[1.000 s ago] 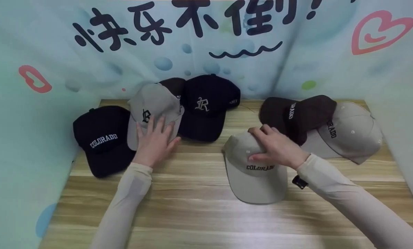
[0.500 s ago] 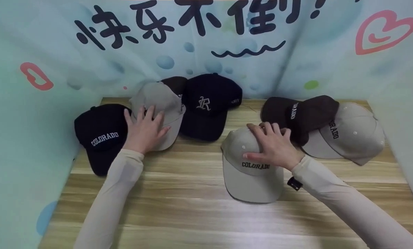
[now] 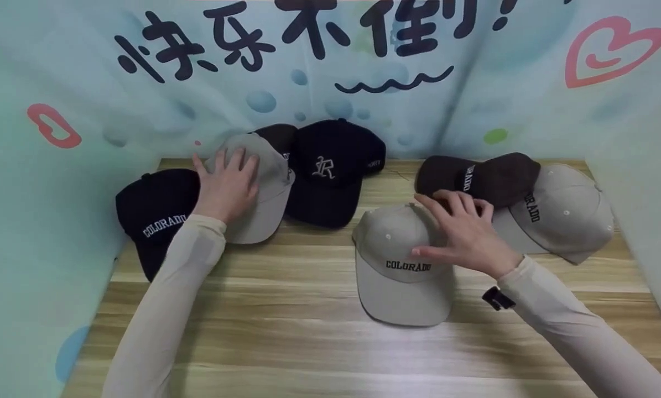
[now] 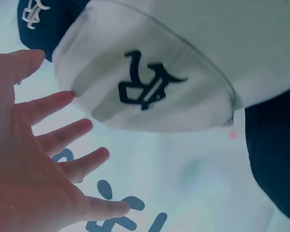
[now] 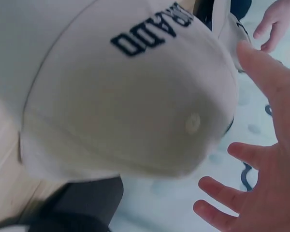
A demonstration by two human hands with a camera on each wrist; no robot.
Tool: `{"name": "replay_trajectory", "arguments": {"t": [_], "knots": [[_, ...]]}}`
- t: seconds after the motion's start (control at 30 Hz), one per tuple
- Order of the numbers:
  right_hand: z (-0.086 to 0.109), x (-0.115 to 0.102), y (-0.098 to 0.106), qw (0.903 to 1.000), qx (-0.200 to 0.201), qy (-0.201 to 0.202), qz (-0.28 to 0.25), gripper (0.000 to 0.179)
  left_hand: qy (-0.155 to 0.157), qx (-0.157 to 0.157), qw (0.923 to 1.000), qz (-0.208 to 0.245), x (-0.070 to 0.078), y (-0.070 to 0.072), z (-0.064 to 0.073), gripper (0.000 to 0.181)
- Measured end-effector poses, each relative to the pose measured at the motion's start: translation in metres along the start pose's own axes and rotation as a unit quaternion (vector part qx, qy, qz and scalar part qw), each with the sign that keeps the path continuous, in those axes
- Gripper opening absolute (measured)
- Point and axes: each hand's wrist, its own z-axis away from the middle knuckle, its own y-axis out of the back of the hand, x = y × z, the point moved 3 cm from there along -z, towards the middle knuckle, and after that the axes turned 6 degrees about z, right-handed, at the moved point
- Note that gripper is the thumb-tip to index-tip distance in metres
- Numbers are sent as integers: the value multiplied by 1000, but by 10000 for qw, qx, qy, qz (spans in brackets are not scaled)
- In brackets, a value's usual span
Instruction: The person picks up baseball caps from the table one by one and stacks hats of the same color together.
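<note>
My left hand (image 3: pixel 228 185) is over the light grey cap with a dark letter (image 4: pixel 147 79), its fingers spread along the crown. In the left wrist view those fingers (image 4: pixel 50 106) reach beside the cap without curling round it. My right hand (image 3: pixel 466 232) hovers at the right side of a grey COLORADO cap (image 3: pixel 399 298), thumb and fingers apart. The right wrist view shows a gap between the spread fingers (image 5: pixel 222 193) and that cap's crown (image 5: pixel 135 106). The brim of this cap points toward me.
A navy COLORADO cap (image 3: pixel 153 207) lies at the left, partly behind my left sleeve. A navy R cap (image 3: pixel 330 166) overlaps a dark brown cap (image 3: pixel 277 135) at the back. At right, a brown cap (image 3: pixel 501 177) rests against another grey cap (image 3: pixel 579 215). A printed curtain (image 3: pixel 396 116) hangs behind the table (image 3: pixel 286 331).
My left hand has slid left and up across the grey letter cap. My right hand has come off the COLORADO cap's crown and moved right; that cap shifted slightly left.
</note>
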Motion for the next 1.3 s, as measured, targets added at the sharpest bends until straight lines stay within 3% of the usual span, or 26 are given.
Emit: {"name": "replay_trajectory", "arguments": {"t": [0.2, 0.3, 0.47, 0.57, 0.8, 1.03, 1.17, 1.3], "knots": [[14, 12, 8, 9999, 113, -10, -25, 88, -35, -465, 9986, 240, -12, 14, -32, 74], [20, 16, 8, 9998, 174, 62, -37, 88, -4, -833, 9960, 326, -20, 19, -47, 74], [27, 21, 6, 9995, 269, 118, -87, 86, -51, -1566, 9839, 865, -33, 22, -60, 70], [32, 26, 4, 9993, 327, 101, -150, 84, -24, -1773, 9755, 1303, -40, 21, -60, 66], [51, 46, -1, 9992, 352, -90, -183, 81, 79, -1383, 9768, 1634, -55, 23, -60, 53], [70, 61, -6, 9978, 344, -422, -371, 79, 213, -843, 9757, 2011, -62, 39, -59, 46], [73, 65, -6, 9971, 363, -529, -407, 79, -166, -560, 9732, 2223, -59, 49, -54, 35], [73, 66, -6, 9970, 352, -545, -434, 78, -605, -582, 9710, 2237, -56, 55, -50, 25]]}}
